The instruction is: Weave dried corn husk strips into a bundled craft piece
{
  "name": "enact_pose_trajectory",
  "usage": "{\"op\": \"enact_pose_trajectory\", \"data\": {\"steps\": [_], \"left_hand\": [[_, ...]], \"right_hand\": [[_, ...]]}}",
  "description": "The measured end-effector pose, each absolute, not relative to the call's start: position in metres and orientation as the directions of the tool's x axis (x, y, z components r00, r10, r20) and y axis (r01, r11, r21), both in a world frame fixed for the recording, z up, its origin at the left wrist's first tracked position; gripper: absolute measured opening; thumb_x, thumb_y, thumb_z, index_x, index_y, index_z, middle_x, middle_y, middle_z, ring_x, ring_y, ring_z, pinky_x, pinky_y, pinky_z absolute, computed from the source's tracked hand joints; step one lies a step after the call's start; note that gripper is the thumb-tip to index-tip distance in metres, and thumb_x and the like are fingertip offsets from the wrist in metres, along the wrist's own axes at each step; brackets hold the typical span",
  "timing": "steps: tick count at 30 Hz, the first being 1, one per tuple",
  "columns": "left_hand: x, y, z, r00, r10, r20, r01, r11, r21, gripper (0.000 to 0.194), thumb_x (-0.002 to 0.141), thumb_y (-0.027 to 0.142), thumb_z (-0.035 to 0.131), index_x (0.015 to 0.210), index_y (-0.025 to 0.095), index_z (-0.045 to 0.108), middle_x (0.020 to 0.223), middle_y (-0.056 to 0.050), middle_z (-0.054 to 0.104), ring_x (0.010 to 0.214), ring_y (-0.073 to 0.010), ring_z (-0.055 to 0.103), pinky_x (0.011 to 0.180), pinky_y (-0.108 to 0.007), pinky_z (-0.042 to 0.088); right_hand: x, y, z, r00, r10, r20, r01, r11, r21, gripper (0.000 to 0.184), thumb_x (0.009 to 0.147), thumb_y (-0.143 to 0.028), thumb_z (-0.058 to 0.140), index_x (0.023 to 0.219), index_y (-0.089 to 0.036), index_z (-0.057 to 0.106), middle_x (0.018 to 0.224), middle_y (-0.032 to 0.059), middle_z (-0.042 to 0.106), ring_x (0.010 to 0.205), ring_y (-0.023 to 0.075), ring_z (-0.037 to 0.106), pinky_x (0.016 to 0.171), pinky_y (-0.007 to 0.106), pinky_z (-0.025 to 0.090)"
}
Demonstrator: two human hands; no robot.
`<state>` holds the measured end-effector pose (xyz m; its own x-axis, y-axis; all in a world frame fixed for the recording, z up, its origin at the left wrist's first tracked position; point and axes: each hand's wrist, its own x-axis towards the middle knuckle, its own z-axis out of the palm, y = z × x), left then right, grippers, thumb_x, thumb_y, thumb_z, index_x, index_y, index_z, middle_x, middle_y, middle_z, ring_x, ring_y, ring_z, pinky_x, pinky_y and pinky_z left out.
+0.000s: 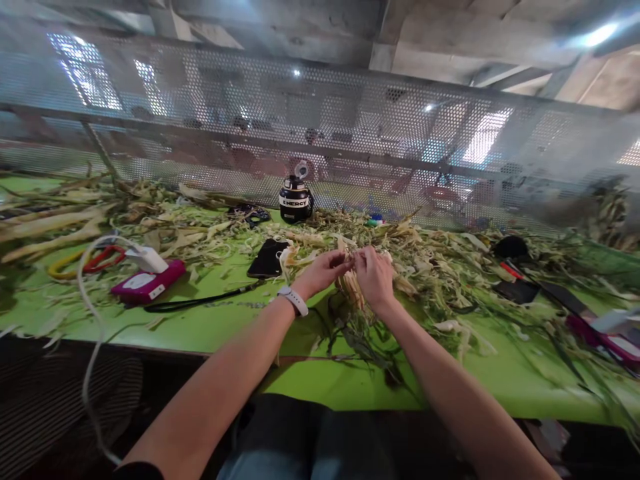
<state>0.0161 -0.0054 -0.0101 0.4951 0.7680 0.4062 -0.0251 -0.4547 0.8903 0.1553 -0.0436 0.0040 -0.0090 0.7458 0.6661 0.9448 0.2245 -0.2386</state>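
My left hand [323,272], with a white band [294,300] on its wrist, has its thumb and fingertips pinched together on a leafy plant bundle. Right beside it, my right hand [375,277] has curled fingers on the same bundle. Pale, dry-looking plant stalks [351,291] show between and below the hands. Darker green leafy stems [363,340] trail from there toward the front edge of the table. The exact piece between the fingertips is too small to make out. A black phone [268,259] lies left of my left hand.
Plant scraps [425,267] cover much of the green table [210,327]. A black bottle [295,200] stands behind, before a perforated metal screen [340,113]. At left are a magenta power block [150,283], a white cable [90,300] and scissors [103,259] with red and yellow handles.
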Motion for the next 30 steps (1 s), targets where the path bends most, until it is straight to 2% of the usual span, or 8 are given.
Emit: {"op": "enact_pose_trajectory", "data": {"steps": [5,12,18,22,25,27,30], "left_hand": [[0.017,-0.004,-0.011,0.434,0.818,0.377,-0.037,-0.402,0.915,0.039,0.071,0.053,0.063,0.077,0.015,0.059,0.068,0.002,0.052,0.065,-0.0113,0.045,0.062,-0.024,0.037],[0.014,-0.002,-0.013,0.474,0.804,0.359,0.009,-0.413,0.911,0.040,0.073,0.055,0.060,0.072,0.015,0.055,0.064,0.003,0.046,0.061,-0.0098,0.040,0.056,-0.022,0.033],[0.012,-0.003,-0.010,0.488,0.787,0.378,0.040,-0.453,0.891,0.040,0.075,0.054,0.058,0.066,0.015,0.051,0.061,0.004,0.041,0.058,-0.0089,0.035,0.054,-0.022,0.029],[0.013,-0.002,-0.011,0.427,0.825,0.370,0.024,-0.420,0.907,0.038,0.073,0.053,0.061,0.072,0.015,0.058,0.063,0.003,0.049,0.061,-0.0100,0.041,0.057,-0.022,0.033],[0.012,-0.001,-0.012,0.372,0.863,0.342,-0.012,-0.364,0.931,0.039,0.070,0.054,0.063,0.076,0.015,0.061,0.068,0.001,0.056,0.064,-0.0112,0.046,0.060,-0.023,0.036],[0.011,-0.001,-0.011,0.350,0.885,0.306,-0.040,-0.312,0.949,0.040,0.068,0.054,0.065,0.075,0.014,0.062,0.068,0.000,0.058,0.063,-0.0111,0.047,0.060,-0.023,0.037],[0.009,-0.003,-0.009,0.341,0.909,0.240,-0.076,-0.228,0.971,0.041,0.064,0.053,0.068,0.073,0.014,0.062,0.065,0.000,0.057,0.060,-0.0101,0.046,0.057,-0.023,0.035]], "right_hand": [[0.157,-0.041,0.002,0.026,0.758,0.652,0.923,0.232,-0.306,0.018,0.091,-0.027,0.043,0.081,-0.019,0.055,0.078,0.0062,0.067,0.072,0.0201,0.058,0.065,0.029,0.034],[0.159,-0.037,-0.001,0.049,0.775,0.631,0.885,0.259,-0.388,0.018,0.089,-0.028,0.042,0.080,-0.021,0.055,0.068,0.0028,0.064,0.063,0.0186,0.057,0.056,0.026,0.033],[0.156,-0.036,0.000,0.073,0.806,0.587,0.854,0.254,-0.454,0.014,0.087,-0.029,0.045,0.080,-0.021,0.055,0.072,0.0045,0.067,0.065,0.0193,0.059,0.056,0.026,0.035],[0.155,-0.036,0.002,0.131,0.799,0.587,0.806,0.260,-0.533,0.012,0.086,-0.028,0.046,0.088,-0.020,0.055,0.070,0.0033,0.067,0.064,0.0193,0.059,0.057,0.027,0.037],[0.154,-0.038,0.005,0.158,0.774,0.613,0.764,0.298,-0.573,0.026,0.085,-0.031,0.048,0.106,-0.017,0.052,0.060,-0.0014,0.061,0.057,0.0185,0.056,0.056,0.027,0.039],[0.153,-0.041,0.007,0.133,0.759,0.637,0.742,0.350,-0.572,0.035,0.085,-0.034,0.049,0.114,-0.015,0.050,0.059,-0.0024,0.059,0.055,0.0172,0.055,0.057,0.027,0.040],[0.151,-0.044,0.009,0.035,0.754,0.656,0.670,0.469,-0.575,0.029,0.082,-0.034,0.054,0.106,-0.017,0.057,0.069,0.0007,0.062,0.060,0.0152,0.056,0.059,0.026,0.043]]}}
